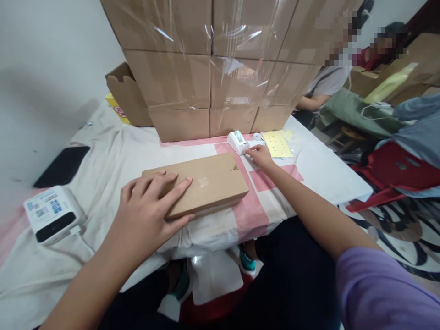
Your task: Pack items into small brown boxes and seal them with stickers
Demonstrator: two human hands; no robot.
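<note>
Left hand (147,201) spread wide over the box (215,183) near the cloth's (195,236) front edge, steady pressure best there; right hand (260,156) narrowed at the white device (236,141) beyond, can't tell if gripping, light touch wanted

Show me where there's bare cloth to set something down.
Two patches: the cloth right of the yellow sheet, toward the right corner, and the wrinkled stretch between the black pad and the box. It's crowded where the right hand, small white device and yellow sheet bunch before the stacked cartons.
</note>
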